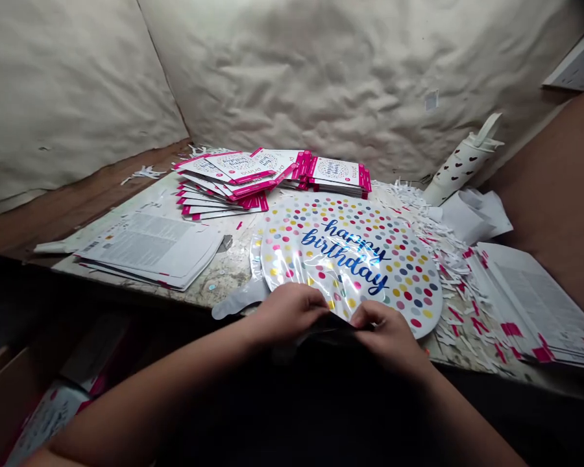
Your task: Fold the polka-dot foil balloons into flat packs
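Observation:
A flat round foil balloon (350, 253) with coloured dots and blue "happy birthday" lettering lies on the worktable (224, 272), on top of more balloons of the same kind. My left hand (287, 314) and my right hand (389, 337) are both closed at its near edge, pinching a fold of the foil between fingers and thumbs. The fingertips nearly meet at the middle. The balloon's white neck tab (236, 301) sticks out to the left of my left hand.
Stacks of pink-edged packaged cards (233, 181) lie at the back. Printed white sheets (150, 250) lie left, another pile (530, 305) right. Paper shreds (448, 259) cover the right side. A heart-patterned roll (460, 165) leans on the wall. Boxes (10, 389) stand below left.

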Motion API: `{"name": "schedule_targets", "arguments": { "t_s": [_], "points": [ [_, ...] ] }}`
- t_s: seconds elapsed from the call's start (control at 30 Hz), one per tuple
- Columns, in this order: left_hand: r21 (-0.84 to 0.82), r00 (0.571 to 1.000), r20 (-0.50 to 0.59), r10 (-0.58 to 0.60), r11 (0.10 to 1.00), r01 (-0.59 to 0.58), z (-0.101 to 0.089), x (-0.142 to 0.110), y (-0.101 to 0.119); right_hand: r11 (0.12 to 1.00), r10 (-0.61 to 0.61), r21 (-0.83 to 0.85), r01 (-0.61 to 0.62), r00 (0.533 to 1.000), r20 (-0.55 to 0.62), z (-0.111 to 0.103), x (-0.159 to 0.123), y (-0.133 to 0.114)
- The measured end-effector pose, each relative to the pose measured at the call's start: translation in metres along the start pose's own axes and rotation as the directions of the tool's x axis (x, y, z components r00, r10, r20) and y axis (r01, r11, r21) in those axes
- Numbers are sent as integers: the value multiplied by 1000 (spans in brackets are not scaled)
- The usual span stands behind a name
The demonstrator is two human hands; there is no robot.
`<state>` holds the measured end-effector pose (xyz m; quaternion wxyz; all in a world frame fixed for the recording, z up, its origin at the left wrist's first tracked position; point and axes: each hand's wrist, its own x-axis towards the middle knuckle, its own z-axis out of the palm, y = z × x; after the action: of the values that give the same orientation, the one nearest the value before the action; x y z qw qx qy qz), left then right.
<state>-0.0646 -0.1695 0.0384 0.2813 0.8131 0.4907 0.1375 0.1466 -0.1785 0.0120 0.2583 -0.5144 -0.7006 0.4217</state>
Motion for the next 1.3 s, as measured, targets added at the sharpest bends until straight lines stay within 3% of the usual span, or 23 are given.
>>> {"name": "schedule_targets", "arguments": {
  "t_s": [0.07,0.13,0.23,0.37,0.47,0.53,0.6,0.67,0.7,0.77,0.83,0.9,0.97,1.03,1.07,1.1,1.13,1.2,1.23,1.3],
  "points": [
    [-17,999,2,-44,999,44,-10,10,3,995,76,50,-82,991,107,0,7,-4],
    [-6,999,-20,-37,999,37,-15,17,4,998,52,17,-55,987,153,1,14,-8],
    [-5,994,-104,45,999,-46,-29,19,-10,987,-84,-134,87,996,27,-1,20,-14],
    [199,945,-327,9,978,59,-69,9,-54,981,-93,-183,61,980,-175,-14,22,-19],
    [291,944,-318,85,957,12,-87,7,-67,950,-202,-278,143,959,-197,-10,15,-26],
    [339,966,-192,173,935,-101,-81,12,-63,884,-346,-385,264,925,-160,6,5,-27],
    [322,967,35,252,913,-250,-63,19,-59,786,-460,-510,351,882,-101,22,-4,-19],
    [240,928,206,310,903,-355,-43,23,-62,715,-467,-623,319,880,-86,27,-12,1],
    [203,916,231,329,904,-376,-35,24,-67,700,-423,-671,244,899,-115,22,-15,15],
    [153,914,211,348,911,-382,-25,23,-81,680,-267,-734,5,933,-241,0,-17,45],
    [126,920,165,356,918,-377,-23,20,-93,611,-160,-769,-189,922,-354,-32,-16,68],
    [107,919,137,369,917,-384,-25,19,-101,548,-175,-821,-159,938,-298,-58,-12,79],
    [94,917,132,376,916,-389,-29,18,-105,528,-229,-846,78,972,-54,-74,-5,80],
    [90,919,149,365,921,-380,-31,17,-108,526,-225,-809,263,960,166,-79,1,76],
    [92,920,160,357,923,-374,-32,16,-110,522,-197,-816,249,966,168,-80,4,75],
    [98,919,173,355,922,-375,-33,15,-111,507,-165,-848,157,983,84,-81,6,74],
    [112,915,185,360,917,-383,-33,14,-112,482,-140,-876,14,988,-62,-82,7,74],
    [177,910,183,371,899,-402,-32,12,-113,439,-146,-869,-228,936,-320,-86,8,75],
    [227,916,165,365,890,-396,-32,11,-113,438,-162,-866,-241,926,-340,-89,8,76],
    [335,944,93,316,883,-329,-34,9,-112,482,-191,-874,-69,965,-182,-94,6,80]
  ]
}}
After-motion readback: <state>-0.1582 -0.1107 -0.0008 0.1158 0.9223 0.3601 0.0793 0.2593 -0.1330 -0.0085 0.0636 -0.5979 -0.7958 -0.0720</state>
